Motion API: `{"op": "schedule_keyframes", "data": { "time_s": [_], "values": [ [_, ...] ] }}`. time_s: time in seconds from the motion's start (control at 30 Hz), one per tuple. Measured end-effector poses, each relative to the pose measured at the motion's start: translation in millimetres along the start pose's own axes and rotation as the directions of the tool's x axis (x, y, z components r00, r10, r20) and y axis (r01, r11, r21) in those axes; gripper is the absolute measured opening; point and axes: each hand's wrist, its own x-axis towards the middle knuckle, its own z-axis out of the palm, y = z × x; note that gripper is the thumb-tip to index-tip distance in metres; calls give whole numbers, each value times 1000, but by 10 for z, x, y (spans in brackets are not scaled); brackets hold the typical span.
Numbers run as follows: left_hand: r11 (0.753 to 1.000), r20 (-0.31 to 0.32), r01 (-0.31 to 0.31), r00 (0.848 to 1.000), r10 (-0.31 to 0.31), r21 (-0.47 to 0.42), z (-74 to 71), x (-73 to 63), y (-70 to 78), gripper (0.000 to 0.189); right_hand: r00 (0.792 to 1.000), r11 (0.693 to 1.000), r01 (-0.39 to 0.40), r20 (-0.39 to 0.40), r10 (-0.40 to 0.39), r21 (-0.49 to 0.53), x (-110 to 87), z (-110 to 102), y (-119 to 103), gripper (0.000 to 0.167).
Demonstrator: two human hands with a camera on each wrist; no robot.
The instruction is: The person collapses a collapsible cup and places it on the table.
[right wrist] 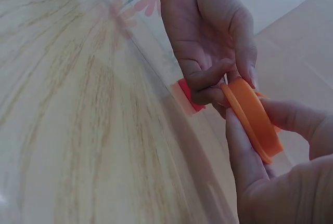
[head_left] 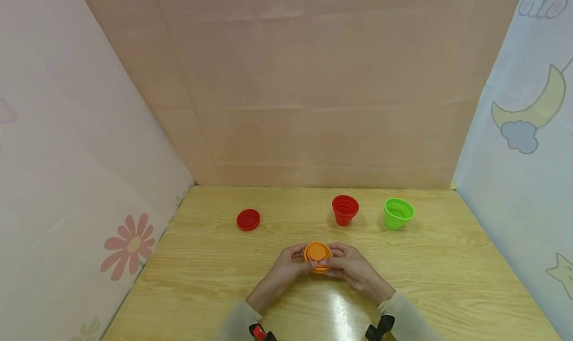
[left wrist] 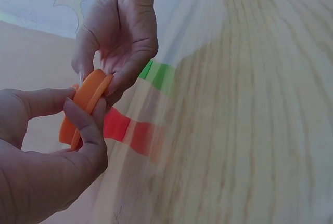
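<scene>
Orange and ringed, the flattened cup (head_left: 317, 250) sat directly between the left hand (head_left: 286, 268) and the right hand (head_left: 354, 268), neither clearly nearer, raised above the worktop (head_left: 201, 281). Fingers of both hands pinched its rim from opposite sides, thumb tips close together on the near part of its face. That round face tilted up towards the head view, its breadth spanning hand to hand.
</scene>
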Motion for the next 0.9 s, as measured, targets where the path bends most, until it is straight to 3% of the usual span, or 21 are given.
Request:
{"op": "schedule_keyframes", "data": {
  "time_s": [0.4, 0.63, 0.9],
  "values": [
    [1000, 110, -26, 994, 26, 1, -74, -13, 21, 56, 991, 997, -54, 129, 47, 55, 7, -79, 11, 28],
    [999, 153, -45, 987, 41, 19, -87, -9, 37, 59, 985, 992, -94, 152, 81, 82, 11, -74, 18, 31],
    [999, 64, 13, 998, -15, 38, -80, 35, 5, 52, 982, 993, -106, 162, 96, 52, 17, -109, 44, 22]
  ]
}}
